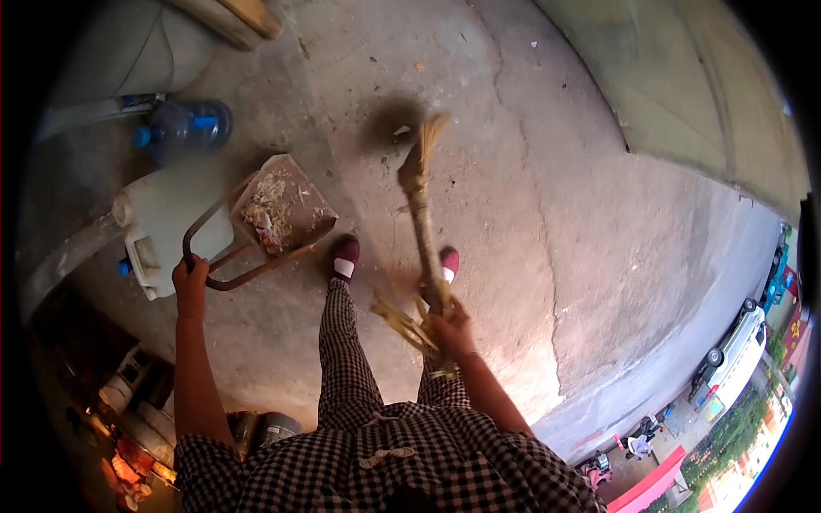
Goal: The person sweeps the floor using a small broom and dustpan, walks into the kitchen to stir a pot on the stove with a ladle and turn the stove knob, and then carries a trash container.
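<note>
My left hand (191, 275) is closed round the bent metal handle of a dustpan (318, 224), held out to the left of my feet. Wood-coloured scraps and a few pinkish bits (272, 205) lie heaped in the pan. In my right hand (453, 329) is a short straw broom (421, 218), gripped near its frayed lower end. The broom points away from me, its bristle head over the concrete beside some loose debris (402, 130). Whether the bristles touch the floor I cannot tell.
A whitish plastic jerrycan (184, 214) and a clear water bottle (198, 126) are at the left. Wooden pieces (244, 17) lie at the top. A greenish cover (684, 85) hangs at upper right; a white vehicle (731, 363) and a person (637, 446) are farther right.
</note>
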### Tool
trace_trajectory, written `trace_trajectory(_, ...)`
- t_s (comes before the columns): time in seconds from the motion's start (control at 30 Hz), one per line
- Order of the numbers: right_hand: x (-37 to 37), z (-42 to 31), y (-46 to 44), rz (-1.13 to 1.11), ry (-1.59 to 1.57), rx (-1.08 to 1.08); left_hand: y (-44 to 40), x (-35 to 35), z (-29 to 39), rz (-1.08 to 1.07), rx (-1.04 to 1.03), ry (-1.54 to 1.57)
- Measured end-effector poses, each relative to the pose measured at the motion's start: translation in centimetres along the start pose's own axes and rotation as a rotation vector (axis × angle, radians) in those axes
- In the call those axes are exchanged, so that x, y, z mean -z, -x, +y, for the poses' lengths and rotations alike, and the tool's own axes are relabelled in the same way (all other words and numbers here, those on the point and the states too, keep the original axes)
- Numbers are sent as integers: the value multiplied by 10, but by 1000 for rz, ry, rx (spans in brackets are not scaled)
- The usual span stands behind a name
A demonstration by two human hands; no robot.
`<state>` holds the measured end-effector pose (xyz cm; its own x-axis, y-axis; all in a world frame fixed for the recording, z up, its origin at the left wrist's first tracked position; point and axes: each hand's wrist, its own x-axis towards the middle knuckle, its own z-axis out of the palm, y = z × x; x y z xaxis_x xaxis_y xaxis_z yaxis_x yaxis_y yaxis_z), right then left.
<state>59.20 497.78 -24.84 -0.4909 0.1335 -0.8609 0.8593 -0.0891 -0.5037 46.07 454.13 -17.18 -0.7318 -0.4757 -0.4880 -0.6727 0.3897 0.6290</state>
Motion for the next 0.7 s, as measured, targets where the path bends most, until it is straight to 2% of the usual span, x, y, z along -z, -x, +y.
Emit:
trace_trajectory(0.03, 15, -19, -8, 19, 205, 62, 0, 1, -2, 8, 10, -3)
trace_trajectory(0.1, 38, -56, -50, 295, 921, 187, -2, 4, -6, -5, 15, 25)
trace_trajectory(0.13, 55, -68, -86, 309, 1014, 122, -2, 5, -7, -9, 6, 19)
trace_trajectory(0.2, 62, -113, -157, 371, 1242, 182, -1, 5, -4, 6, 8, 24)
trace_trajectory(0.3, 34, -180, -229, 218, 1328, 159, -1, 0, 10, 31, 17, 27)
trace_trajectory(0.4, 0, -179, -230, 95, 1559, 132, -6, 2, 5, 2, 14, 36)
trace_trajectory(0.43, -4, -167, -214, 89, 1596, 189, -6, 3, 4, -4, 21, 50)
trace_trajectory(0.5, 7, -156, -176, -64, 1657, 191, -5, 2, 1, -7, 29, 64)
trace_trajectory(0.53, 24, -142, -170, -71, 1676, 234, -3, 1, 1, -4, 32, 61)
trace_trajectory(0.6, 53, -152, -134, -123, 1647, 178, 3, -1, 6, 1, 14, 62)
trace_trajectory(0.67, 84, -152, -103, -55, 1541, 215, 4, 0, 1, -5, 5, 51)
trace_trajectory(0.7, 106, -133, -97, 20, 1453, 327, 4, 0, -2, -7, 1, 43)
